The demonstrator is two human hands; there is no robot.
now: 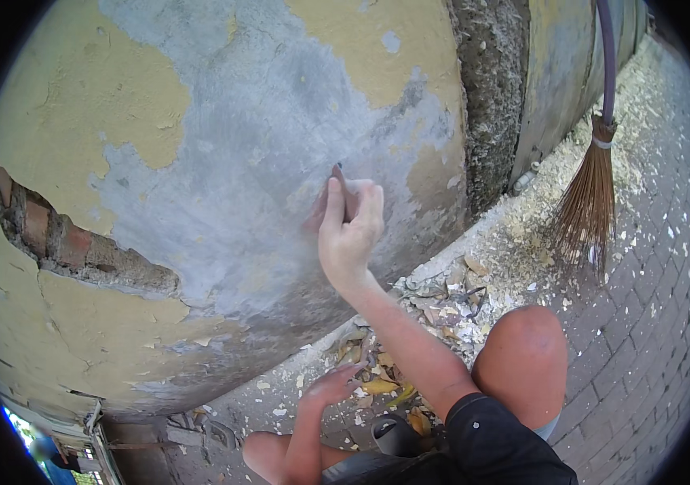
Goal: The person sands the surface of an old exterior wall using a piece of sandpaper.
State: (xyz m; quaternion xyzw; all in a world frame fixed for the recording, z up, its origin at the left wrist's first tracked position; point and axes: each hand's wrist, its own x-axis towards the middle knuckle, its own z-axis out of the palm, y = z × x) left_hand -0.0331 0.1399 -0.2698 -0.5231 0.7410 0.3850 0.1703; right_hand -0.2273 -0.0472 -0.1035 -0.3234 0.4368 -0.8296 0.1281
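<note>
My right hand point(349, 230) is raised against a wall point(240, 186) and grips a scraper point(340, 184) whose dark blade presses flat on the grey plaster. Yellow paint remains in patches around a large bare grey area. My left hand point(330, 386) hangs low with fingers spread, holding nothing, just above the paint flakes and dry leaves point(381, 380) on the ground. My bent right knee point(523, 343) is beside my right forearm.
Exposed red bricks point(37, 230) show through a break at the wall's left. A broom point(591, 186) with brown bristles leans by the wall at the right. Pale paint chips point(514, 234) litter the wall's base. Paved ground point(652, 323) stretches to the right.
</note>
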